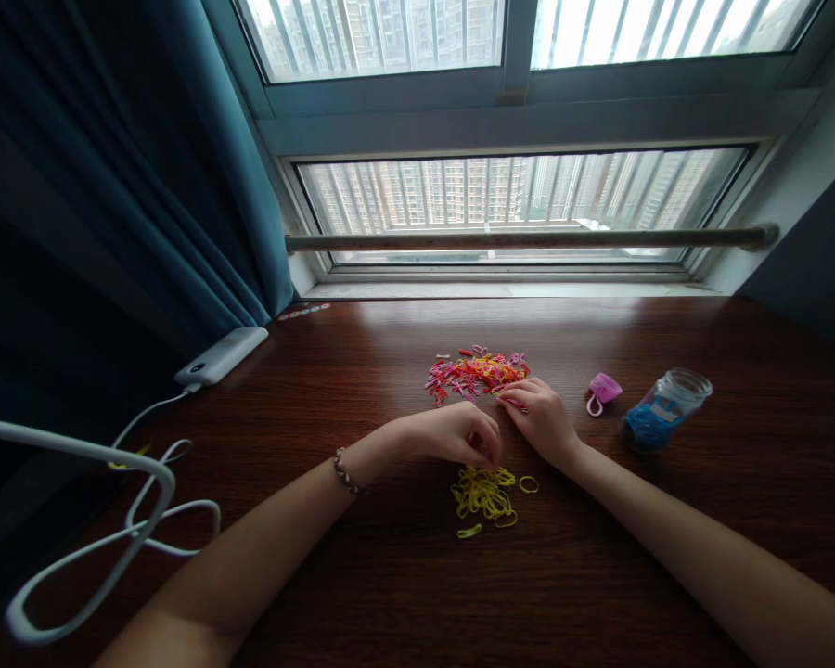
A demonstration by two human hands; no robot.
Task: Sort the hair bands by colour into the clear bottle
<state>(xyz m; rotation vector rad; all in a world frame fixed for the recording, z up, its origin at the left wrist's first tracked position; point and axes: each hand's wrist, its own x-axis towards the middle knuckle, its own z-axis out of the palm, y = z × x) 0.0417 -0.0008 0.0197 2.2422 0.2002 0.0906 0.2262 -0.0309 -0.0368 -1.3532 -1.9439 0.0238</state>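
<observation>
A small heap of yellow rubber bands [485, 492] lies on the dark wood table, with one loose band [529, 484] to its right. Just above that heap hovers my left hand [463, 434], its fingers curled into a pinch; what they hold, if anything, is hidden. Farther back is a pile of mixed red, pink, orange and yellow rubber bands [474, 373]. At the pile's near right edge my right hand [541, 419] rests with fingers stretched out, fingertips touching a few bands.
To the right stand a pink cap with a loop [604, 388] and a glass jar [666, 410] with blue bands inside, tilted in view. On the left are a white power bank [223, 355], a thick white cable [154, 464] and a blue curtain [201, 167]. A window sill [507, 289] borders the back.
</observation>
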